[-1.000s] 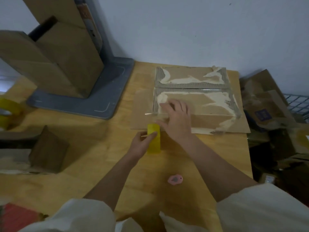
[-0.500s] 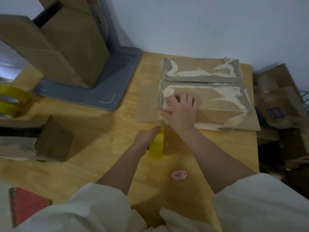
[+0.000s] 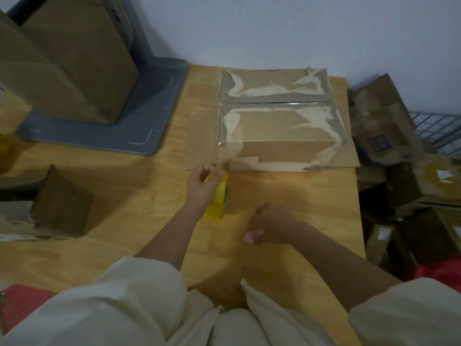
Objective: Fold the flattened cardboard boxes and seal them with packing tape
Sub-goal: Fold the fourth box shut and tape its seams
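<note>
The right hand point(image 3: 270, 224) is curling round a small pink object point(image 3: 250, 237) on the wooden table point(image 3: 124, 245). Just left and beyond it, the left hand point(image 3: 203, 187) is gripping the yellow tape roll point(image 3: 217, 199) on edge. Just past those fingers, the folded cardboard box point(image 3: 279, 123) is sitting, clear tape shining across its top.
</note>
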